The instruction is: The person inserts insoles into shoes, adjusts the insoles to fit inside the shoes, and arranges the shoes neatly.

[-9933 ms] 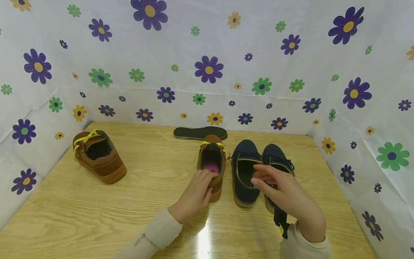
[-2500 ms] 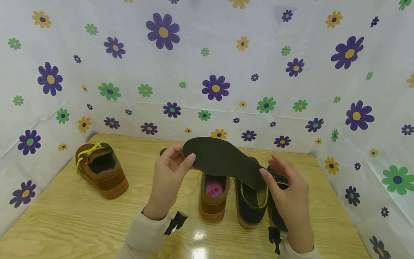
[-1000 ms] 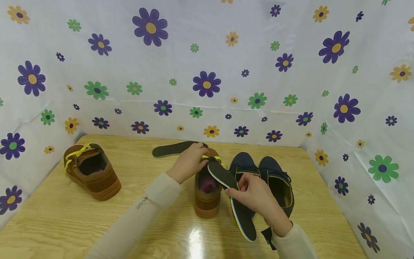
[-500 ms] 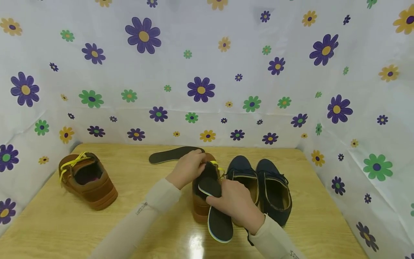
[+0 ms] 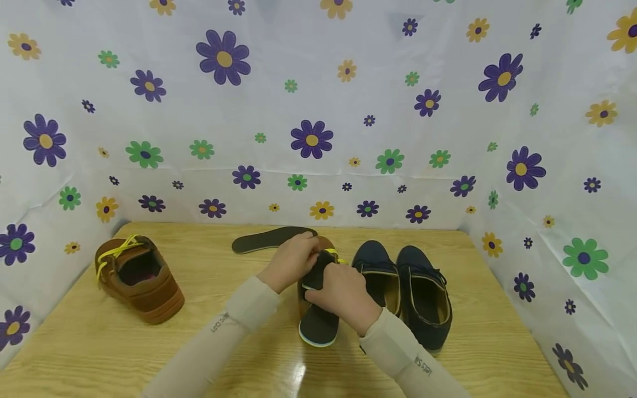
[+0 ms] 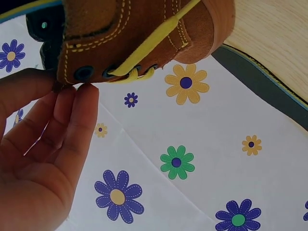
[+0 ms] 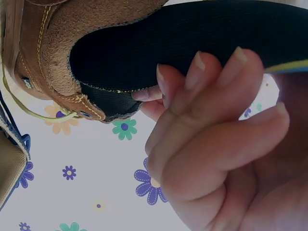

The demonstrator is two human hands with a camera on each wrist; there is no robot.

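A brown shoe with yellow laces [image 6: 96,21] stands in the middle of the table, mostly covered by the hands in the head view. At the top of its opening, my left hand [image 5: 291,262] pinches the tongue or lace-flap edge between thumb and fingers. My right hand [image 5: 345,293] grips a black insole [image 5: 319,326] with a blue-and-yellow edge around its middle. One end of this insole [image 7: 130,53] lies inside the shoe opening, while the rounded other end sticks out over the heel. The shoe's inside is hidden.
A second black insole [image 5: 264,240] lies flat behind the left hand. The other brown shoe [image 5: 164,296] stands at the left of the wooden table [image 5: 224,342]. Two navy shoes [image 5: 372,253] stand side by side to the right. Flower-print cloth [image 5: 269,99] surrounds the table's back and sides.
The right hand picked up the insole, showed it in both hands, then brought it left and forward into the brown shoe. The left hand moved from the insole to the shoe's lace area.
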